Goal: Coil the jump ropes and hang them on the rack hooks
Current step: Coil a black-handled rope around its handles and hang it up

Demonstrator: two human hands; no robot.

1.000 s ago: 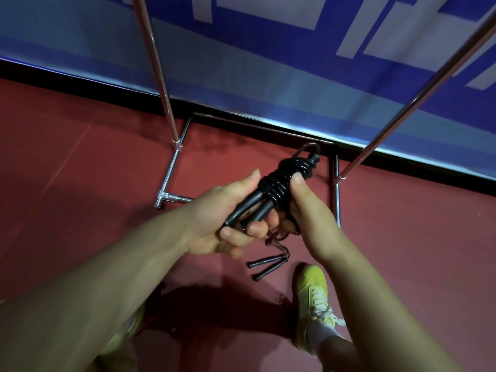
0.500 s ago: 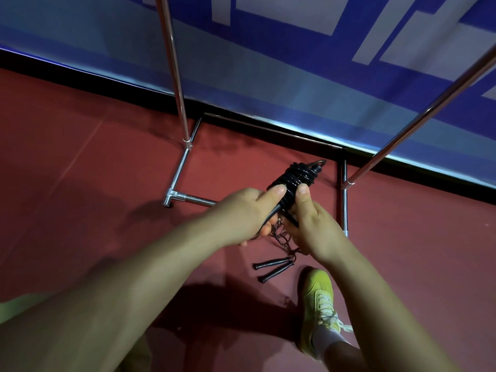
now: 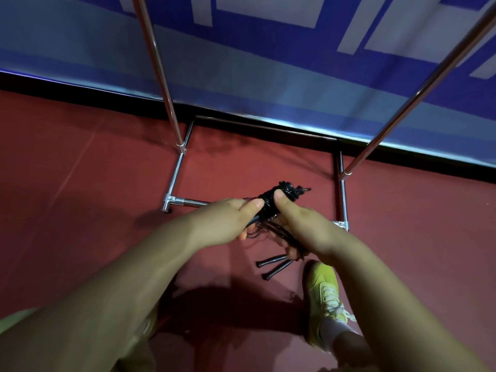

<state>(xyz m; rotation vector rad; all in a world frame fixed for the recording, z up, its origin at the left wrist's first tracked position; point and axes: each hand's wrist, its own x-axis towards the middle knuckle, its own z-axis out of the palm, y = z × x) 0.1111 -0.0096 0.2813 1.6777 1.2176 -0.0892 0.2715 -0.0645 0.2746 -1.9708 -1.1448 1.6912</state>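
Single head view, looking steeply down, close

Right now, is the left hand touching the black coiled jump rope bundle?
Touching. The head view shows the left hand with its thumb pressed on the black coiled jump rope bundle and its fingers curled under it; the right hand grips it too.

place: indoor sports hall | cues: red court floor (image 3: 80, 210); blue-and-white wall banner (image 3: 241, 63); chrome rack (image 3: 175, 167)

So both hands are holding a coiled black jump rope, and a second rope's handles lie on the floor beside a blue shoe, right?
Not quite: the head view shows the shoe is yellow-green, not blue. Both hands, left hand and right hand, do hold the coiled black jump rope, with the handles on the floor beside it.
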